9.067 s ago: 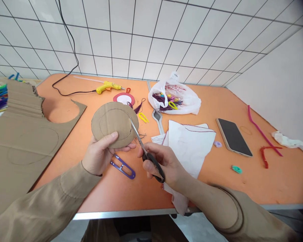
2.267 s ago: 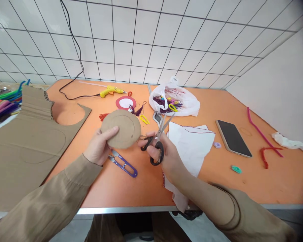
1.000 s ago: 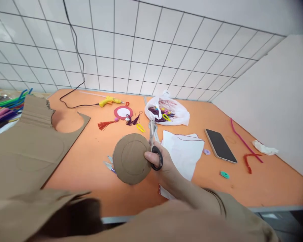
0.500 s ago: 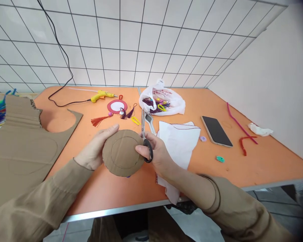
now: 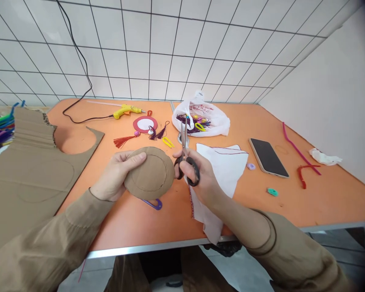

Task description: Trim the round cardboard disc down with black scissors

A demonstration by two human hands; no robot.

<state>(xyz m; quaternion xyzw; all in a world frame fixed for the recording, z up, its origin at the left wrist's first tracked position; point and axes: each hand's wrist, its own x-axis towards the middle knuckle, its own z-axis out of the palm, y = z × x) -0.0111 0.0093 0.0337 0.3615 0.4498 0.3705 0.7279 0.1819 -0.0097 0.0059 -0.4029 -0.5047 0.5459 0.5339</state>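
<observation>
A round cardboard disc (image 5: 152, 174) with a circle marked inside its edge is gripped at its left side by my left hand (image 5: 112, 174), thumb on top. My right hand (image 5: 200, 174) holds black-handled scissors (image 5: 184, 142), fingers through the loops, blades pointing away and slightly apart. The scissors are just right of the disc, not touching it. Below the disc a purple plastic pin (image 5: 156, 204) lies on the orange table (image 5: 124, 227). White cloth (image 5: 222, 166) with dark red stitching lies beside and under my right forearm.
Cut cardboard (image 5: 45, 162) covers the left side. Behind are a yellow glue gun (image 5: 126, 111), a red-rimmed disc (image 5: 145, 124), tassels (image 5: 124, 140) and a plastic bag (image 5: 220, 121). At right are a phone (image 5: 268, 157), a green clip (image 5: 272, 192) and pipe cleaners (image 5: 301, 176).
My right hand has let go of the disc's edge and moved right with the scissors, whose blades have parted. My left thumb now rests on the disc. More of the purple pin shows.
</observation>
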